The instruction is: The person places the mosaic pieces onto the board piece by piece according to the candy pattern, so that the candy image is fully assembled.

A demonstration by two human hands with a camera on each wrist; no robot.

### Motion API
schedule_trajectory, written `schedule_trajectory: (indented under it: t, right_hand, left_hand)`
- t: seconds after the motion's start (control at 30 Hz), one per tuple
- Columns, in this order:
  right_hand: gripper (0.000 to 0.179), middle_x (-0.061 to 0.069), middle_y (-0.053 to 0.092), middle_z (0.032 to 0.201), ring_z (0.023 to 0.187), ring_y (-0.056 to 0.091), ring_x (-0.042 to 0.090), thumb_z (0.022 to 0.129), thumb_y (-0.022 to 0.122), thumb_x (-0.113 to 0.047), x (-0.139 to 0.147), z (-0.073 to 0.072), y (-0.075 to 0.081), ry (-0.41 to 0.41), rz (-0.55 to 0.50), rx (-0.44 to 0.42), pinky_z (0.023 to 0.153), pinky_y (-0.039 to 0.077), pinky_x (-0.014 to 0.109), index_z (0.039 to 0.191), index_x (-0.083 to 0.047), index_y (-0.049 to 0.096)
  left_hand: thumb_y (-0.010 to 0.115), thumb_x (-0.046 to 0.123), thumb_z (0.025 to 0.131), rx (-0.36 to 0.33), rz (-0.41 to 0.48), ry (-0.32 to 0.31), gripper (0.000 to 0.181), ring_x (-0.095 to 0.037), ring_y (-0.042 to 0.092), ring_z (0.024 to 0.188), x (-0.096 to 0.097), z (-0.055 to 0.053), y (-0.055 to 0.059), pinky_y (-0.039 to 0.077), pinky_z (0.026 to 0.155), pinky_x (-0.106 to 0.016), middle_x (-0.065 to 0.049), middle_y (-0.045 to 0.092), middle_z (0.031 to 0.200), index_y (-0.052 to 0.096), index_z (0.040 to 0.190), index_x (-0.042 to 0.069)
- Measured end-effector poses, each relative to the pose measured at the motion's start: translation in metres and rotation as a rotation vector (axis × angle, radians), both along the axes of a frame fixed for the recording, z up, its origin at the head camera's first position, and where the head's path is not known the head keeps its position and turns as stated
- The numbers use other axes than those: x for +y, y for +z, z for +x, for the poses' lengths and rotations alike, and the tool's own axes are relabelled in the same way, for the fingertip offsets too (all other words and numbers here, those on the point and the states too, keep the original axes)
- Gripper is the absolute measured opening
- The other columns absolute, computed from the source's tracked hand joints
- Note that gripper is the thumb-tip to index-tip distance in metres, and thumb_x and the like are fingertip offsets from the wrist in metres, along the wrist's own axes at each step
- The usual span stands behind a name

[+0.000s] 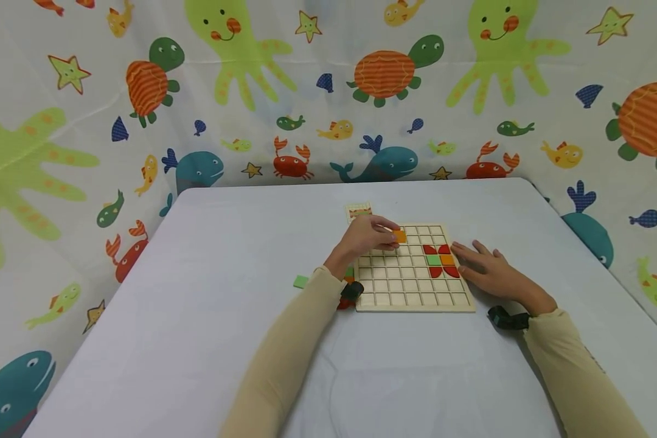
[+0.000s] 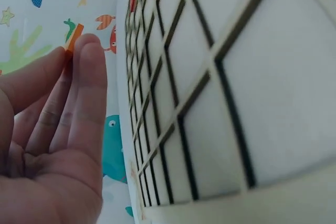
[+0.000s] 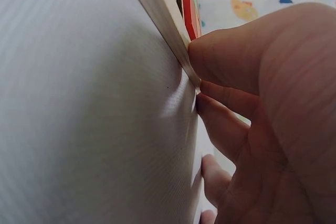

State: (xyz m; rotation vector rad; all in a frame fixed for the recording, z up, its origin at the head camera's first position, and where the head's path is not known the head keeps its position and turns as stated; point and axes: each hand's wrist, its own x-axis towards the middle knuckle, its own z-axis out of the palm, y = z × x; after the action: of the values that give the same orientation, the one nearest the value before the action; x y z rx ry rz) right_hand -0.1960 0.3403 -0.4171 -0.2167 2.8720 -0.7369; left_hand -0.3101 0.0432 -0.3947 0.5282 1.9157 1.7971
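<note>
Orange tile (image 1: pixel 399 236): being pinched in the left hand (image 1: pixel 368 234), hovering over the far part of the gridded wooden board (image 1: pixel 410 298); in the left wrist view it is showing edge-on, standing clear of the grid.
Left hand grip: grasping the orange tile between thumb and fingertips.
Right hand (image 1: pixel 490 271): holding nothing in its grasp, its fingers lying loosely extended and touching the board's right edge; in the right wrist view the thumb tip is meeting that wooden rim.
Board: lying flat on the white worktop (image 1: pixel 197 334), its grid facing up.
Pieces on the grid: near the right edge, a green square (image 1: pixel 434 260) and an orange square (image 1: pixel 447 260) are sitting side by side, with two red rounded pieces (image 1: pixel 435 272) lying in the row nearer the person and two more in the row beyond.
Card (image 1: pixel 358 211): lying on the worktop just past the board's far left corner, partly hiding behind the left hand.
Loose pieces: a green piece (image 1: pixel 300 281) is resting left of the left forearm; other green, orange and red pieces are peeking out around the left wrist, beside the board.
Wrists: each is wearing a black camera (image 1: pixel 508 318) near a beige sleeve (image 1: pixel 285 347).
Backdrop: a white curtain (image 1: pixel 274 131) printed with sea animals is hanging behind the worktop.
</note>
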Motion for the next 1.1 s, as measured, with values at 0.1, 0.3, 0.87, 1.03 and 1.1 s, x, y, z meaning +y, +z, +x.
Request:
schedule_trajectory:
  t: [0.1,0.3,0.87,1.03,1.1]
  right_hand:
    - [0.064,0.031,0.027,0.168,0.155,0.005,0.062,0.110,0.059,-0.029,0.000,-0.001,-0.001,0.004,-0.003,0.000,0.116,0.000,0.080,0.162,0.003,0.038]
    - [0.064,0.031,0.026,0.169,0.156,0.003,0.061,0.110,0.059,-0.027,0.000,-0.002,-0.003,0.003,-0.022,-0.005,0.116,-0.002,0.080,0.163,0.002,0.037]
    - [0.065,0.030,0.026,0.169,0.156,0.002,0.060,0.109,0.060,-0.027,0.005,-0.003,-0.005,0.011,-0.039,-0.015,0.117,-0.004,0.079,0.163,0.001,0.037]
    - [0.065,0.031,0.026,0.169,0.155,0.002,0.061,0.109,0.060,-0.026,0.006,-0.003,-0.005,0.012,-0.035,-0.008,0.117,-0.004,0.079,0.163,0.001,0.037]
    - [0.065,0.031,0.026,0.169,0.155,0.002,0.061,0.109,0.060,-0.026,0.006,-0.003,-0.005,0.010,-0.036,-0.011,0.117,-0.004,0.080,0.163,0.001,0.037]
  left_hand:
    - [0.071,-0.004,0.101,0.024,-0.020,0.014,0.020,-0.044,0.076,0.100,0.010,0.001,-0.004,0.062,0.089,-0.046,-0.021,0.078,0.102,0.075,0.120,-0.008]
    - [0.076,-0.003,0.097,0.073,-0.106,0.068,0.015,-0.033,0.077,0.086,0.026,0.005,-0.011,0.063,0.077,-0.032,-0.014,0.078,0.093,0.080,0.111,-0.005]
    - [0.077,-0.002,0.095,0.265,-0.337,0.033,0.013,-0.022,0.065,0.073,0.046,0.004,-0.008,0.053,0.066,-0.026,-0.009,0.075,0.093,0.081,0.108,-0.003]
    - [0.075,0.001,0.097,0.417,-0.490,-0.037,0.013,-0.025,0.065,0.101,0.055,0.002,-0.004,0.052,0.078,-0.027,-0.011,0.075,0.116,0.082,0.108,0.001]
    - [0.073,0.002,0.098,0.484,-0.558,-0.075,0.013,-0.026,0.063,0.113,0.058,0.002,-0.003,0.052,0.083,-0.029,-0.010,0.073,0.125,0.082,0.108,0.002]
